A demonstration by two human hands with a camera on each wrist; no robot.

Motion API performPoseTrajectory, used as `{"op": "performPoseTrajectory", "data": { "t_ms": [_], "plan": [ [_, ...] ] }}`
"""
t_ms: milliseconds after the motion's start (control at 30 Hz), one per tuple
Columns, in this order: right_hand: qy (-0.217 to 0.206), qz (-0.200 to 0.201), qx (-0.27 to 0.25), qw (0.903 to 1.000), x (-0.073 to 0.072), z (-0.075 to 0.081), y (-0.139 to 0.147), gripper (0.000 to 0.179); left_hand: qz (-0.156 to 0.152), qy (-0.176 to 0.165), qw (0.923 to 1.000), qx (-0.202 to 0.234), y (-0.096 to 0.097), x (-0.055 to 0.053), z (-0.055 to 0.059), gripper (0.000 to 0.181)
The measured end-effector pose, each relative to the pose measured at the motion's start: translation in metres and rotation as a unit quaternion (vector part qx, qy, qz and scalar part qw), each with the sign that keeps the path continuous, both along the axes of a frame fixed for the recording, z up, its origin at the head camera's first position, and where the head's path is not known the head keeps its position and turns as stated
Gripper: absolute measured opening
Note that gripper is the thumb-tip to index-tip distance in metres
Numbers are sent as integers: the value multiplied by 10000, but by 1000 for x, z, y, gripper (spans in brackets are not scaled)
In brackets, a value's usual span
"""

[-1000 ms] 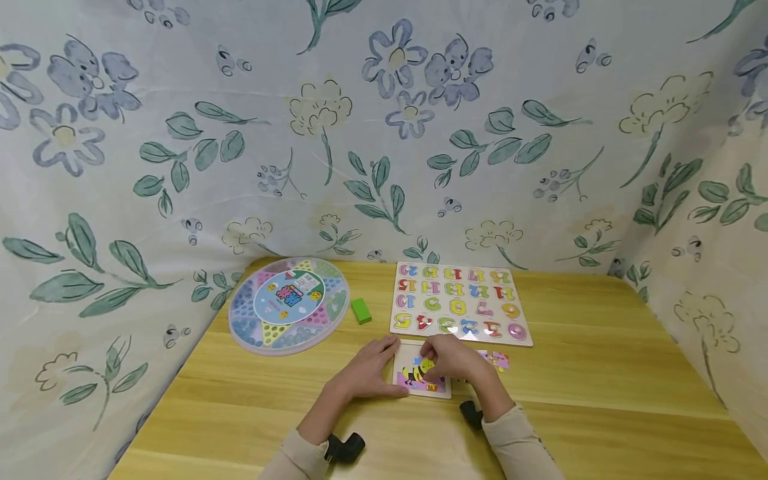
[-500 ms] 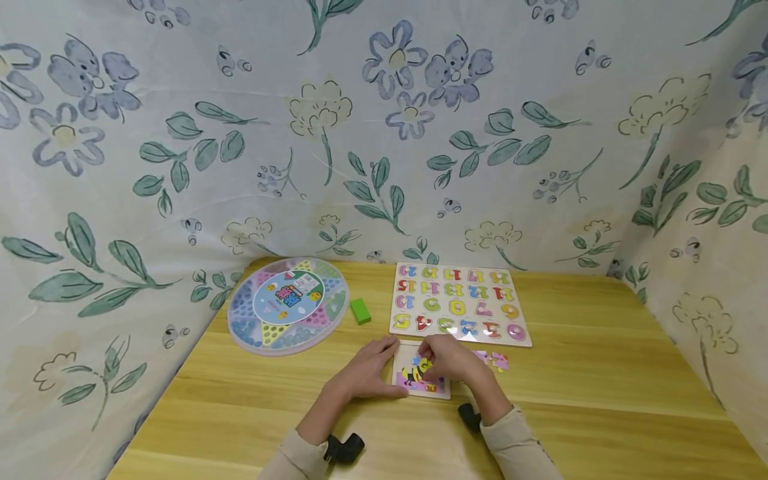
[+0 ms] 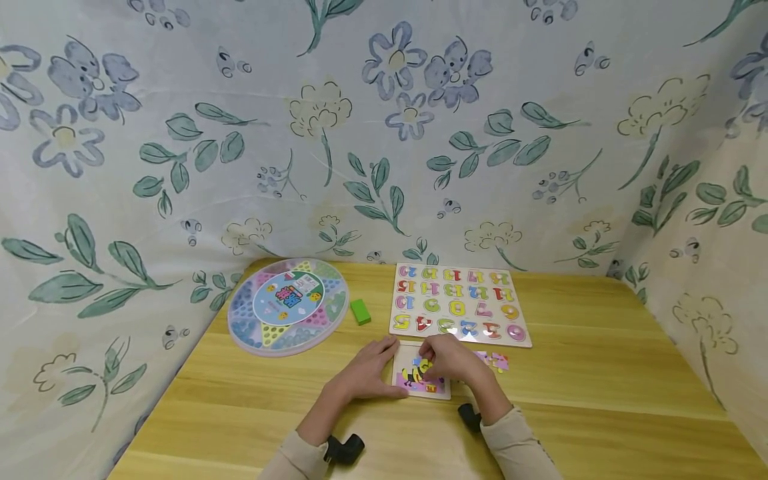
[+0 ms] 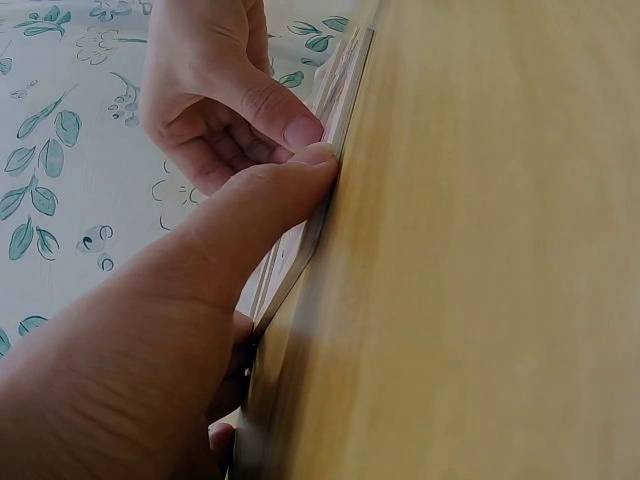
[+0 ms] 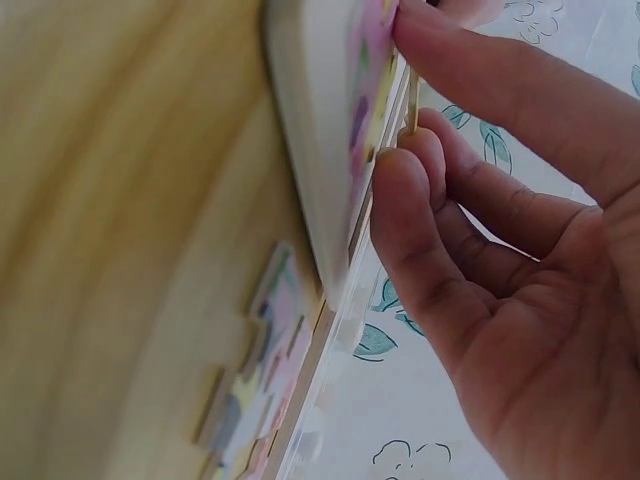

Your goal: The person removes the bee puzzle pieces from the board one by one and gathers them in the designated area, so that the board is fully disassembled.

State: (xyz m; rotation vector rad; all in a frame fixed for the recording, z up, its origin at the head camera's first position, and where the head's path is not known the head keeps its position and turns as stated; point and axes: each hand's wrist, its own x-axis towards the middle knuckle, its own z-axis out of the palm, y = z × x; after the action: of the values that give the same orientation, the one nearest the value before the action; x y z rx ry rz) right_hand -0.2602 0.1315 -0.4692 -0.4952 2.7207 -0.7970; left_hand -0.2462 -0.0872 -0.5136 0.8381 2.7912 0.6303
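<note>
A small square jigsaw tray (image 3: 432,395) with a bee picture (image 3: 413,377) lies on the table in the head view. My left hand (image 3: 367,372) grips its left side, thumb along the near edge and fingers by the far left corner. Over the tray's right part, my right hand (image 3: 451,359) has its fingers bent down onto the picture. The right wrist view has a thin puzzle piece (image 5: 413,105), seen edge-on, pinched at those fingertips. Loose puzzle pieces (image 3: 499,361) lie right of the tray, partly hidden by the right hand.
Behind the tray lies a number puzzle board (image 3: 441,314). A round Chinese checkers set (image 3: 336,303) sits at the back left, with a green block (image 3: 361,311) beside it. Floral cloth (image 3: 270,147) stands behind the wooden table (image 3: 600,360).
The right hand has shifted only slightly over the picture. Left hand and tray stay in place.
</note>
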Motion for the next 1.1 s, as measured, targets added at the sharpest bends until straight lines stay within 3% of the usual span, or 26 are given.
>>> {"op": "performPoseTrajectory", "data": {
  "t_ms": [533,767,1100],
  "plan": [
    [37,-49,-128,9999,1,4,4,35,15,-1,10000,-46,-1,0,-1,104],
    [-133,-210,-195,9995,-2,3,8,34,47,-62,10000,-43,0,0,-1,104],
    [33,-132,-262,9996,8,12,23,33,61,-33,10000,-20,0,1,-1,105]
  ]
}}
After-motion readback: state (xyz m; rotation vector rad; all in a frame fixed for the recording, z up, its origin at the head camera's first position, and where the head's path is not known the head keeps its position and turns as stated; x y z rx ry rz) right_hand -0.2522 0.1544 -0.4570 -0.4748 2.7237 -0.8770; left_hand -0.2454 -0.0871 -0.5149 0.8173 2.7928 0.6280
